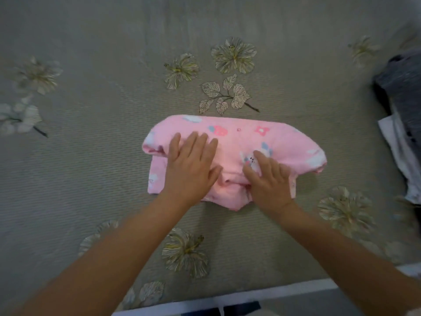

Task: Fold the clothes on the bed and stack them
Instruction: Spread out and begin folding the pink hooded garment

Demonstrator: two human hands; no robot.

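Note:
A pink garment [237, 142] with small white, blue and red prints lies partly folded in the middle of the bed [91, 156]. My left hand [191, 167] rests flat on its left half, fingers spread and pointing away from me. My right hand [268, 179] presses on its lower right part, fingers apart, thumb near a crease in the cloth. Neither hand grips the fabric. The garment's near edge is partly hidden under both hands.
A pile of grey, dark and white clothes [403, 110] sits at the right edge of the bed. The bedspread is grey-green with flower and leaf prints. The bed's near edge, with a white strip [250, 295], runs along the bottom.

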